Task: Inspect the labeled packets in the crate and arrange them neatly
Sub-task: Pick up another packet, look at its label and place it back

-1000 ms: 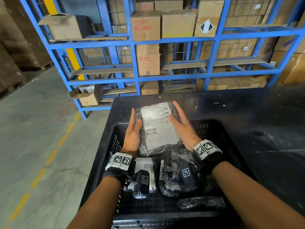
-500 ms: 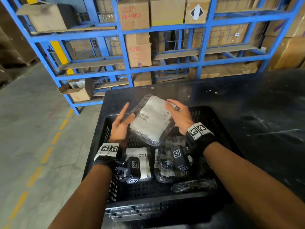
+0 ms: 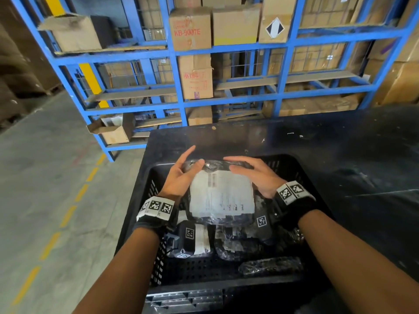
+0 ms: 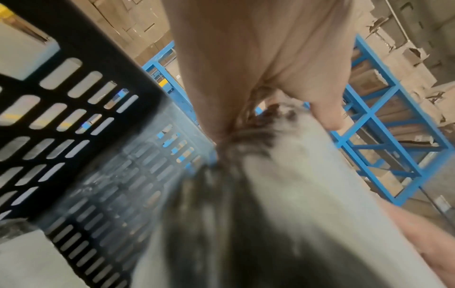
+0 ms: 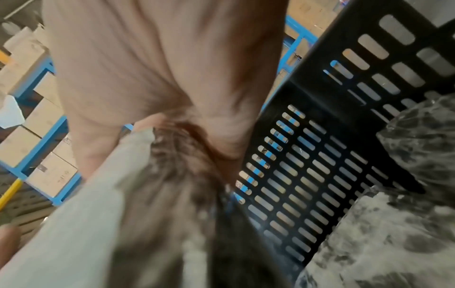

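A clear-wrapped dark packet with a large white label (image 3: 221, 196) is held label-up over the black slotted crate (image 3: 156, 264). My left hand (image 3: 183, 174) grips its far left corner, thumb on top. At the far right corner my right hand (image 3: 254, 175) grips it, fingers over the far edge and thumb on the label. The left wrist view shows that thumb (image 4: 320, 109) pressing on the blurred packet (image 4: 283, 194). In the right wrist view the right hand (image 5: 147, 68) clamps the packet (image 5: 74, 224). Other packets (image 3: 235, 245) lie on the crate floor below.
The crate stands on a black table (image 3: 340, 155). A thin dark packet (image 3: 269, 266) lies near the crate's front wall, and a labeled one (image 3: 201, 241) lies left of centre. Blue shelving (image 3: 176, 75) with cardboard boxes stands beyond the table. Grey floor lies to the left.
The packet was turned from upright to label-up and came down closer to the crate. Both hands shifted from its sides to its far corners.
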